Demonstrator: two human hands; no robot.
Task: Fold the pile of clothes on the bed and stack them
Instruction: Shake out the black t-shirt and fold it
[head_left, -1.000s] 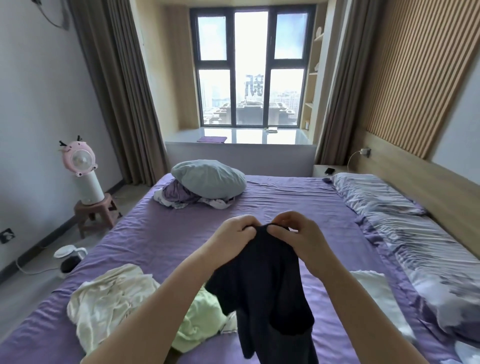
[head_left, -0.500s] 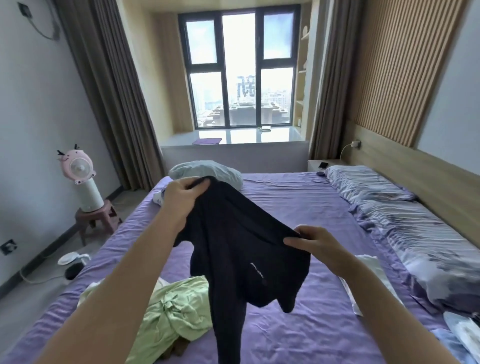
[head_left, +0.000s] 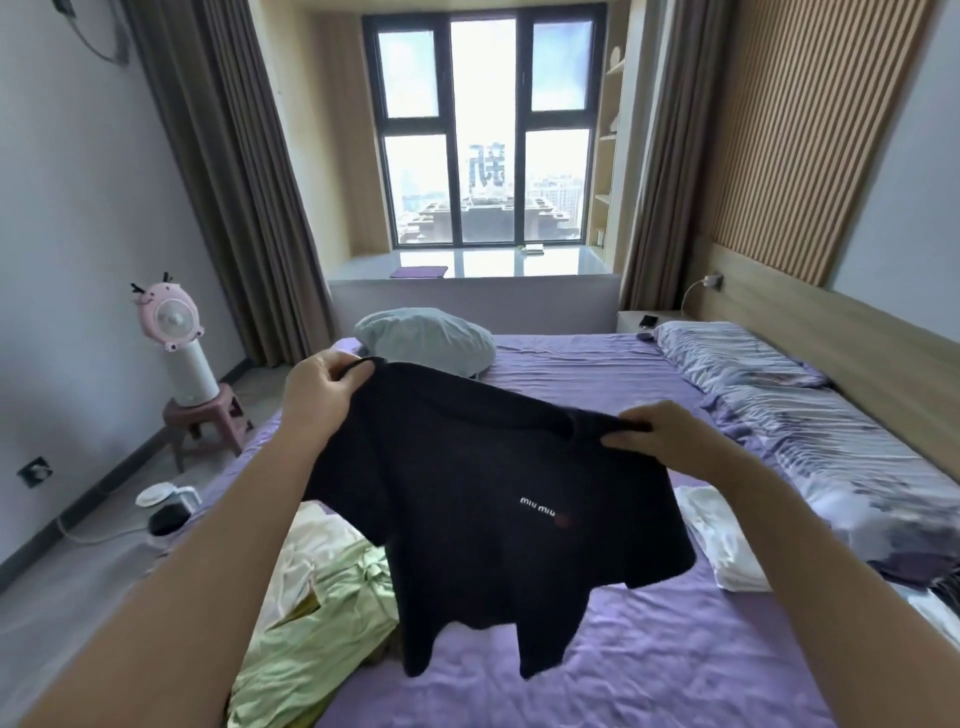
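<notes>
I hold a black T-shirt (head_left: 483, 509) with small white lettering spread in the air above the purple bed (head_left: 649, 670). My left hand (head_left: 319, 392) grips its upper left edge, raised higher. My right hand (head_left: 657, 434) pinches the upper right edge near the collar. Under the shirt to the left lies a pile of unfolded clothes, a light green garment (head_left: 322, 623) and a cream one (head_left: 311, 540). A folded white garment (head_left: 722, 545) lies flat on the bed to the right.
A grey-blue pillow (head_left: 423, 338) sits at the far left of the bed, striped pillows and bedding (head_left: 810, 431) along the right by the wooden headboard. A pink fan on a stool (head_left: 182, 358) and a kettle (head_left: 166, 501) stand on the floor at left.
My hands, first together at the bunched shirt, have drawn apart, the left rising and going left. The shirt now hangs spread wide with its front lettering showing.
</notes>
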